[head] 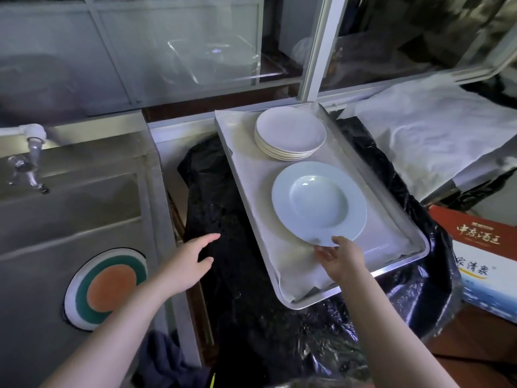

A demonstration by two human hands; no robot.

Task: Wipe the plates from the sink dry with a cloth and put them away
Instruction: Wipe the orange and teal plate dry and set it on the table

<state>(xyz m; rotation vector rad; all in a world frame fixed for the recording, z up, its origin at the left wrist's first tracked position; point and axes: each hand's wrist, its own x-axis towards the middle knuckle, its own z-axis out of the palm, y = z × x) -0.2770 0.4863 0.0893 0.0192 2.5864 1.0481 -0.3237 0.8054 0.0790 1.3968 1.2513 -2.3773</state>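
Observation:
A pale blue deep plate (319,203) lies on the cloth-lined metal tray (397,219). My right hand (340,257) pinches its near rim, thumb on top and fingers underneath. Behind it on the tray stands a stack of several white plates (289,134). A plate with an orange centre and green ring (105,288) leans in the steel sink (84,214) at the left. My left hand (187,261) hovers open over the black plastic sheet (237,275) between sink and tray, holding nothing. A dark blue cloth (165,359) hangs at the bottom, below the sink's edge.
A tap (30,161) sticks out over the sink at the far left. A printed cardboard box (486,261) sits to the right of the tray. A white cloth (436,127) covers the surface at the back right. Window frames and glass close off the back.

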